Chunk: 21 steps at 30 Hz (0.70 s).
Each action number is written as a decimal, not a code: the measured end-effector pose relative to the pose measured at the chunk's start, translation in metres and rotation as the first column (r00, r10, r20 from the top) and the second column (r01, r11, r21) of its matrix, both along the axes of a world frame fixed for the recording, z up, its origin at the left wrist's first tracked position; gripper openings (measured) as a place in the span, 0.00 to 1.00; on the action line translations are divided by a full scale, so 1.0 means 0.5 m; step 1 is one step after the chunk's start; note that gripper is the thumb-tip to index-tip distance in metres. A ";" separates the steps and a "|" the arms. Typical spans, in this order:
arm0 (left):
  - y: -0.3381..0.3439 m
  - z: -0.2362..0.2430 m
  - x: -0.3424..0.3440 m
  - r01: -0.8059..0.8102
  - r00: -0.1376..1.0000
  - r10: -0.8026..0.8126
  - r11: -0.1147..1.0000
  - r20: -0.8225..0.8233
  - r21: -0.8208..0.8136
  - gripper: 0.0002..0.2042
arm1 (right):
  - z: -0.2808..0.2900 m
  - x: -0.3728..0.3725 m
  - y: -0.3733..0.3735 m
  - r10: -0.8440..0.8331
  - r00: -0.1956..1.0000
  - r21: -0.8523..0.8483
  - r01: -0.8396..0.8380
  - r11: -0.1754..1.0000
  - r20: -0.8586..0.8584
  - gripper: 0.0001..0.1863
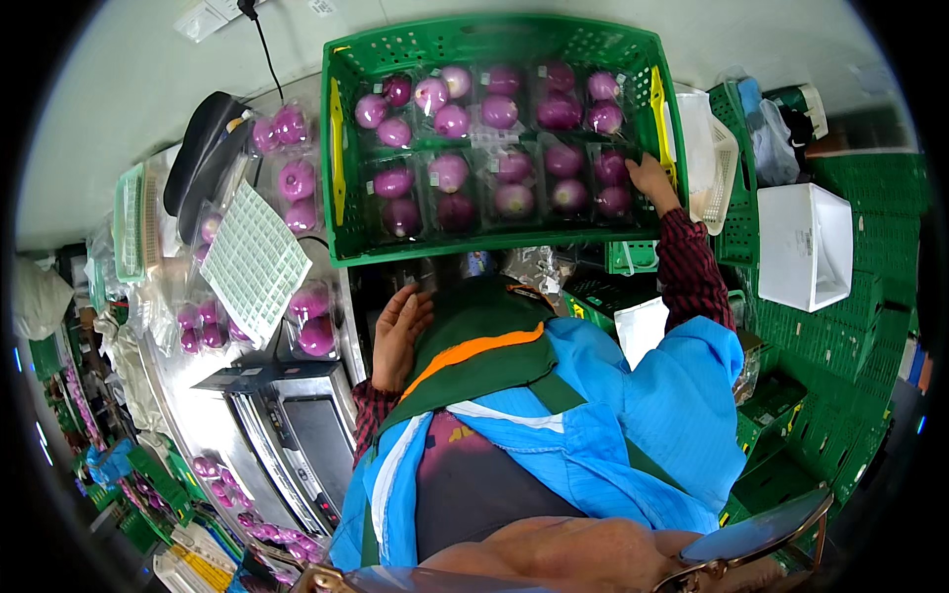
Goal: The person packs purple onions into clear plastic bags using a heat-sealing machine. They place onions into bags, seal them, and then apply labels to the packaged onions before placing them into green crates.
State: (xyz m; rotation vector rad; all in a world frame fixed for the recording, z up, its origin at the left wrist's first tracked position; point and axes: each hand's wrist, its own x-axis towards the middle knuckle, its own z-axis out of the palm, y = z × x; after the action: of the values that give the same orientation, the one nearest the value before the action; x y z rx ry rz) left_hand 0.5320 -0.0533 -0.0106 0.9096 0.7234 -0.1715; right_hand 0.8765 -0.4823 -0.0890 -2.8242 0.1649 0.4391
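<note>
Right hand (650,178): stretched forward into the green crate (341,148), fingers lying on the pack of purple onions (613,193) in its near right corner; whether they grip it or only press on it cannot be told.
Left hand (397,331): empty and open, palm resting against the apron (474,356) at the body.
Step in hand: judging by the reach, placing or straightening the last pack in the crate's front row.
Next move calls for: probably the pack pushed flat against the crate wall, then the hand lifted straight up.
Edges: the crate's right wall and yellow handle (656,104) sit just beside the right hand, so little side room.
Open room: further onion packs (314,331) lie on the steel counter (213,420), left of the left hand, beside a white grid tray (255,262).
</note>
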 end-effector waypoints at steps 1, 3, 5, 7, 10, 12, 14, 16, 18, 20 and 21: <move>0.001 -0.002 0.010 0.035 0.999 -0.035 0.999 0.003 0.015 0.18 | 0.010 -0.004 0.018 0.060 0.998 -0.029 -0.061 0.998 -0.037 0.33; 0.006 0.004 0.019 0.015 1.000 -0.015 0.996 0.006 0.086 0.19 | 0.008 -0.006 0.022 0.211 0.973 0.031 -0.209 0.977 -0.093 0.35; 0.022 0.019 0.039 0.039 0.998 -0.043 0.995 0.040 0.086 0.20 | 0.042 -0.027 0.038 0.321 0.945 0.221 -0.299 0.928 -0.068 0.37; 0.039 0.015 0.067 0.075 0.991 -0.082 0.995 0.103 0.070 0.21 | 0.012 -0.019 0.000 0.346 0.929 0.279 -0.300 0.912 -0.131 0.35; 0.068 0.003 0.058 -0.010 0.994 0.006 0.999 0.111 0.031 0.18 | 0.045 0.023 0.053 0.394 0.883 -0.123 -0.434 0.892 -0.254 0.30; 0.095 -0.004 0.038 -0.204 0.973 0.203 0.979 0.107 -0.002 0.17 | 0.113 0.034 0.148 0.486 0.858 -0.108 -0.506 0.856 -0.168 0.27; 0.130 -0.022 0.015 -0.387 0.914 0.385 0.922 0.129 -0.014 0.15 | 0.122 0.067 0.245 0.576 0.814 0.148 -0.580 0.801 0.073 0.23; 0.165 -0.024 -0.011 -0.629 0.776 0.624 0.777 0.091 0.022 0.12 | 0.215 0.041 0.451 0.616 0.779 0.321 -0.618 0.718 0.122 0.21; 0.208 -0.036 -0.032 -0.788 0.613 0.785 0.601 0.090 0.132 0.12 | 0.279 0.000 0.644 0.670 0.727 0.495 -0.643 0.584 0.153 0.20; 0.259 -0.053 -0.064 -0.865 0.498 0.853 0.478 0.154 0.152 0.15 | 0.283 0.000 0.811 0.789 0.588 0.613 -0.693 0.379 0.177 0.18; 0.284 -0.045 -0.075 -0.889 0.451 0.876 0.423 0.171 0.174 0.16 | 0.274 0.002 0.895 0.850 0.494 0.662 -0.701 0.266 0.181 0.17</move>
State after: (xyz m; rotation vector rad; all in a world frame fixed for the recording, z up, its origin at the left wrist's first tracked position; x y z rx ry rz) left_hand 0.4944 0.0889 -0.0330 0.6345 1.1125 0.9346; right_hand 0.8777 -0.0350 0.0477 -1.8771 -1.2147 0.7978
